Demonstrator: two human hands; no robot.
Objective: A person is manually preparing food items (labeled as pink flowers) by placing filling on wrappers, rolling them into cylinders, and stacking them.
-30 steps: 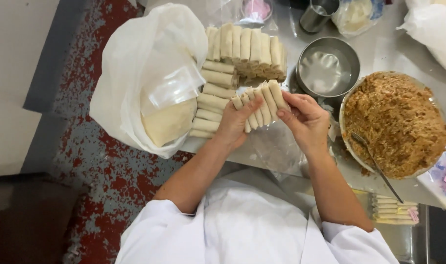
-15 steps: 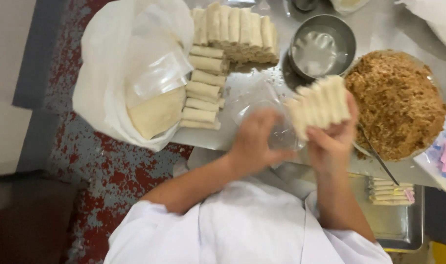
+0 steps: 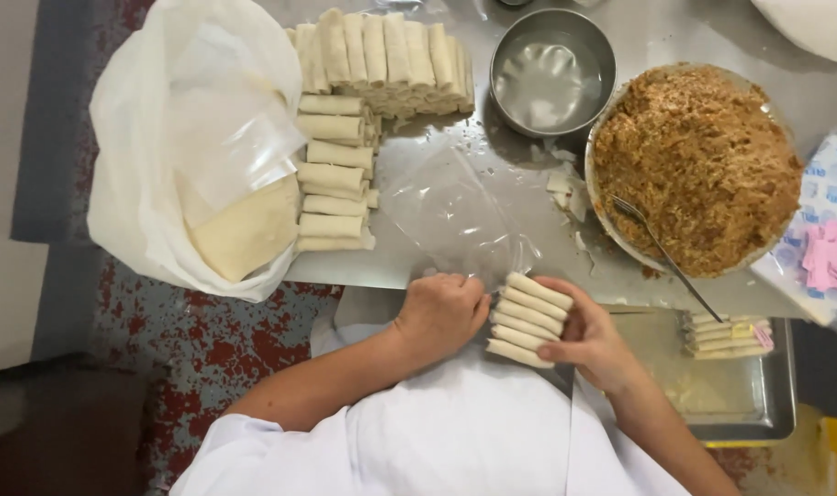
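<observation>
From my remote seat I see the batch of five pale rolled pastry sticks, a second ago still beside the stacked rolls on the steel table, now at its near edge. The right hand grips the batch from the side. The left hand pinches the clear plastic bag, so bagging looks imminent.
</observation>
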